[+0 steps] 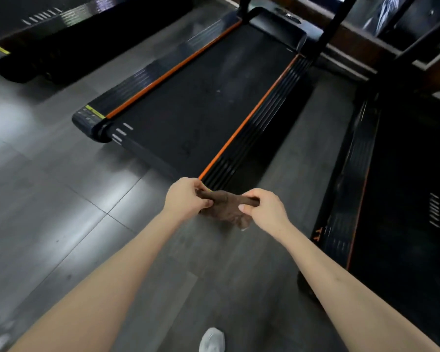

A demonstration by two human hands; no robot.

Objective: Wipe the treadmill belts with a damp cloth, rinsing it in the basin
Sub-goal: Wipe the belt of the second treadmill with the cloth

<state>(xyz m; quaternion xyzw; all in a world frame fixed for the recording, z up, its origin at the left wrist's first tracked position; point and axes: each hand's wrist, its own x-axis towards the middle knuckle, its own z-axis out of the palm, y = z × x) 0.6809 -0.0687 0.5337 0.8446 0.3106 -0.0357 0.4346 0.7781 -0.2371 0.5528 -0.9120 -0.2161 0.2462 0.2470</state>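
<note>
Nearest to the camera, a white shoe [212, 339] stands on the grey tiled floor [61, 199], well before the rear end of the middle treadmill [142, 80]. Two bare forearms reach from there toward that treadmill.

Just before its rear right corner, the two hands hold a brown cloth [228, 207] in the air. The left hand [187, 199] pinches one end of the cloth with curled fingers and thumb. The right hand [266, 210] grips the other end in the same way. Between the hands the cloth is rolled into a thick band, and a loose part of it hangs down under this band. In the picture the cloth covers the rear tip of the treadmill's right rail [272, 118]; if it touches the rail, I cannot tell.

The black belt [208, 105] of the middle treadmill runs away from the hands, with an orange strip [249, 118] along each side and some pale, dull marks on its far half. A yellow label [95, 111] sits on its rear left corner. At its far end there is the black motor cover [277, 24], and a black upright post [333, 24] rises at the far right corner.

To the left of the middle treadmill, apart from it, lies another black treadmill [74, 44]. To its right lies a third treadmill [404, 186], dark and partly out of the frame.
</note>
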